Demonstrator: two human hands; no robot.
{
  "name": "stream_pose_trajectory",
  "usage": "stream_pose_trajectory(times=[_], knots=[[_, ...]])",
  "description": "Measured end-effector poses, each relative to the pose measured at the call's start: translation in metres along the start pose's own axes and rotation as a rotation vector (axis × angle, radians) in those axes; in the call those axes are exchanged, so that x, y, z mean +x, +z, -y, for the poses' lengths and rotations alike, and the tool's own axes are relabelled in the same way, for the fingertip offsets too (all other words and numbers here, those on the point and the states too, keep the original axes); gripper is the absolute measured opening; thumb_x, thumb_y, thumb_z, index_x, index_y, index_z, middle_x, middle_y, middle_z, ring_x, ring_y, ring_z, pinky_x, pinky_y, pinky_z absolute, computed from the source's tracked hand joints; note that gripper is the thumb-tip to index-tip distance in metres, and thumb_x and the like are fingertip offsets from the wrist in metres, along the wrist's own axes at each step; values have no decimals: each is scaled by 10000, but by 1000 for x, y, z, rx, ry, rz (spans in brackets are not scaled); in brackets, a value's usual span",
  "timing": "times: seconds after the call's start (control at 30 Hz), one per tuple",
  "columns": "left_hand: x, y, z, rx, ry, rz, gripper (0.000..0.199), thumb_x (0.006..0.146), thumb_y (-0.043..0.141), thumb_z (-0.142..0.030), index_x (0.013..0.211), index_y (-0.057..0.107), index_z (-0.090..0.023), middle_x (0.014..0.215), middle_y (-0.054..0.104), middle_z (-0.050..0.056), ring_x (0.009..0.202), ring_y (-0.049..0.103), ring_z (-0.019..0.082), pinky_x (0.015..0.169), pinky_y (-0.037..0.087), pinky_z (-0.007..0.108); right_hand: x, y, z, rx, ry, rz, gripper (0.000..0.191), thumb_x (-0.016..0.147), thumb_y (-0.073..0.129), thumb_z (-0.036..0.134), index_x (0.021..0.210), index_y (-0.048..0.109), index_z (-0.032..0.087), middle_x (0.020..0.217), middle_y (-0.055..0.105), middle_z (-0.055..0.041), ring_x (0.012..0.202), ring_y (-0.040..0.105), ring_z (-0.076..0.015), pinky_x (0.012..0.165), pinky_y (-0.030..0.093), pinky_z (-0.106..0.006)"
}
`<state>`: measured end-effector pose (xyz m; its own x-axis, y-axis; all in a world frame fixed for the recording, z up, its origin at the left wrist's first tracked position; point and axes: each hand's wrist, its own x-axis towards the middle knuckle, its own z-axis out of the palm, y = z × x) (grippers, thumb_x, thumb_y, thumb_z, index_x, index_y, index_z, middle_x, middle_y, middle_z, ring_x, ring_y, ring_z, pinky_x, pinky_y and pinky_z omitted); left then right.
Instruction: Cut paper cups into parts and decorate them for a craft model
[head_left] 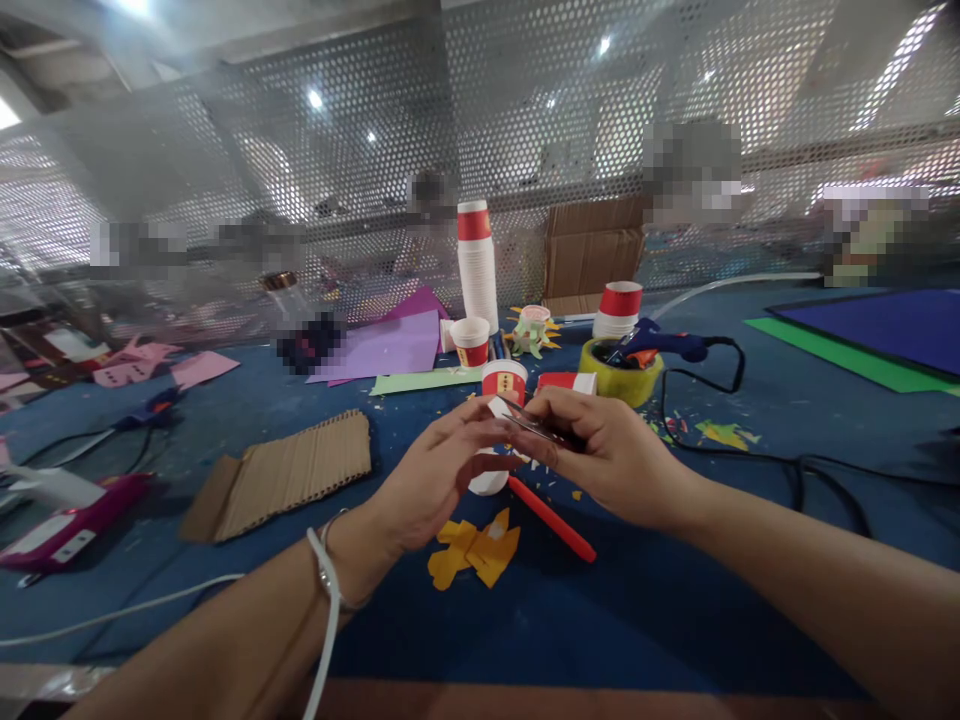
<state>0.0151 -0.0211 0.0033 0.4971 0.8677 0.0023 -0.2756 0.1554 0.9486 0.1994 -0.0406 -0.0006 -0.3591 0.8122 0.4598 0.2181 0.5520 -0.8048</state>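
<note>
Near the middle of the table, my right hand [600,440] is closed around a pair of scissors [536,425], its blades pointing left. A small white piece of paper [500,407] is pinched in my left hand [442,455], right at the blade tips. Below my fingers lie a white round piece [489,480], partly hidden, and a red marker-like stick [553,522]. Orange paper cut-outs [474,548] rest nearer to me. Just beyond my hands stands a red and white paper cup [505,378], with another cup [568,383] on its side.
A tall stack of paper cups [478,265] stands behind. On the right, a glue gun [667,345] rests on a yellow tape roll [621,375], its black cable trailing. Corrugated cardboard [296,475] and a pink tool [75,525] lie left. Paper scraps [724,434] are scattered about.
</note>
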Motion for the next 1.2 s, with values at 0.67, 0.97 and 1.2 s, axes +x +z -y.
stream_pose_trajectory(times=[0.67,0.97,1.2], knots=[[0,1,-6,-54,-1,-120,316,757,756,-241,1042,633,-181,887,710,35,755,664,146,772,563,305,4,-4,3,86,36,-69,253,943,616,430,838,588,201,735,553,19,649,480,-113,580,385,-253],[1,2,-8,-172,35,-187,307,755,730,-164,1040,620,-191,981,740,52,857,688,156,853,567,308,1,-5,-1,-186,116,-135,337,974,548,528,1042,571,199,622,460,69,533,366,-101,499,294,-262],[1,2,-6,-182,82,-140,260,760,722,-115,990,637,-204,934,742,26,831,692,148,879,558,317,-3,-3,-1,-243,114,-68,357,975,543,538,1095,576,204,756,642,9,604,506,-122,570,393,-278]])
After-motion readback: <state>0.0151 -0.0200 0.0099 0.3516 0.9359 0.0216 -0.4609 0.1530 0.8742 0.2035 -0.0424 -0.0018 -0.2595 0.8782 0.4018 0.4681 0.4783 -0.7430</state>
